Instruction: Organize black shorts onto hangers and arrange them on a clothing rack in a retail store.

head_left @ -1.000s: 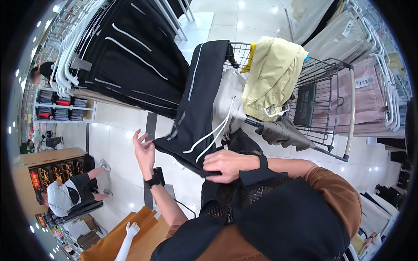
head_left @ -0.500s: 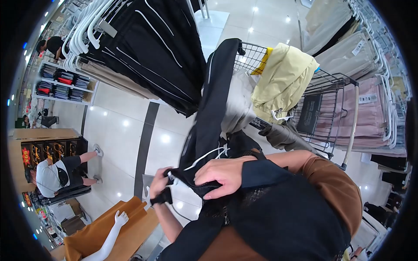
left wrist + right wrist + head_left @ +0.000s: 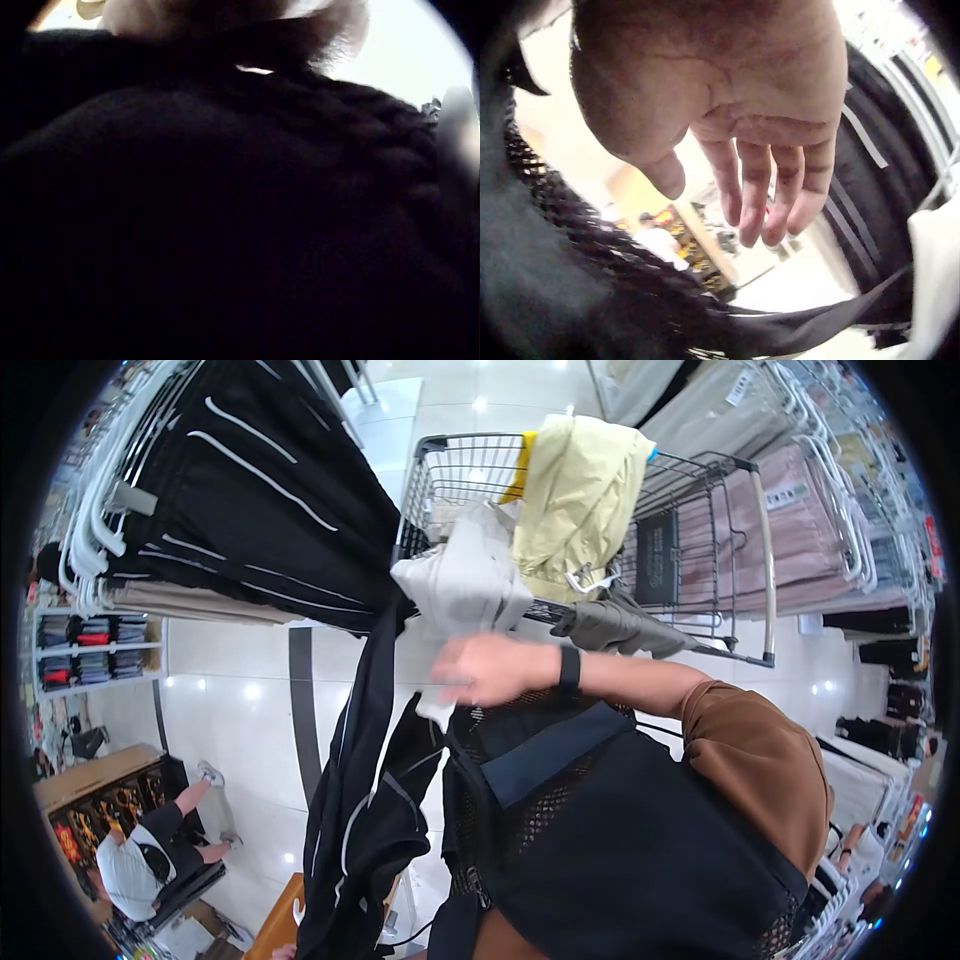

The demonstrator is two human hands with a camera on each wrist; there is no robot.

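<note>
A pair of black track pants [image 3: 375, 850] with pale piping hangs in a long stretch down the lower left of the head view. My left hand [image 3: 187, 16] grips it; dark cloth fills most of the left wrist view below the fingers. Only a sliver of that hand shows in the head view, the rest being hidden behind the pants. My right hand [image 3: 735, 97] is empty, its fingers loosely bent. In the head view it hovers in front of my vest, near a light grey garment [image 3: 465, 575] in the shopping cart [image 3: 770, 580].
Pale yellow pants [image 3: 580, 500] lie over the cart's edge, with a dark grey garment [image 3: 620, 625] beside them. Black pants [image 3: 240, 490] hang on a rack at left, pink pants [image 3: 780, 550] at right. A person [image 3: 140, 865] bends at the lower left.
The black pants have come off the cart and swung down to the left with my left hand. My right hand has let go of them and moved up toward the cart.
</note>
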